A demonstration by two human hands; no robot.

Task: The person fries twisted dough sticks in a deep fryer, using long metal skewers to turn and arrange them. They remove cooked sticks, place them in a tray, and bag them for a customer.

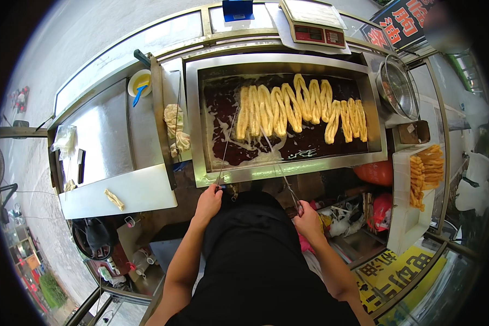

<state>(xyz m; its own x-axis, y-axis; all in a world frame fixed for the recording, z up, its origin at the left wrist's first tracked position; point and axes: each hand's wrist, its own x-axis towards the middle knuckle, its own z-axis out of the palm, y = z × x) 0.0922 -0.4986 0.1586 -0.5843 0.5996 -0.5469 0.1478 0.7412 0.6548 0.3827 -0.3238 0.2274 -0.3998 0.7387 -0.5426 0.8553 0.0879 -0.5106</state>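
A wide rectangular metal fryer (331, 162) lies in front of me, filled with dark oil (304, 149). Across it floats a row of several pale yellow fried dough sticks (295, 106), with foam toward the left and near side. Closed around the end of a thin metal rod (226, 146), my left hand (207, 203) is just short of the fryer's near rim. That rod reaches over the oil to the leftmost dough sticks. My right hand (308, 220) grips a second thin metal rod (284, 175), whose far part crosses the rim toward the dough row.
At right, a white tray (413, 228) holds browned dough sticks (430, 165) below a wire strainer (397, 87). A scale (316, 30) stands beyond the fryer. Leftward are a crumpled cloth (175, 127), a bowl with a blue-handled brush (139, 93), and a white board (146, 190) bearing one raw dough piece (114, 199).
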